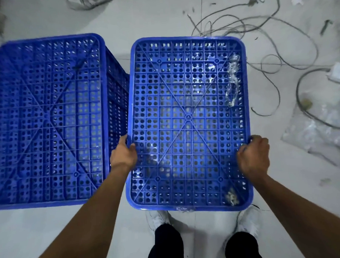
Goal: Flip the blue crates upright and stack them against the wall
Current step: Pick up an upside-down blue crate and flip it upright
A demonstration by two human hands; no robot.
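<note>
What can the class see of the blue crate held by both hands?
The blue crate looks plastic: a rectangular, round-cornered lattice of holes, ribbed in a grid with diagonal braces, base facing the camera. Clear film scraps cling to it. The left hand and right hand grip its long edges.

blue perforated crates, grey cables, white shoes

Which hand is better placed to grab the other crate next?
Left, probably: the left hand grips the held crate on the edge beside the other crate; the right hand grips its far edge.
</note>
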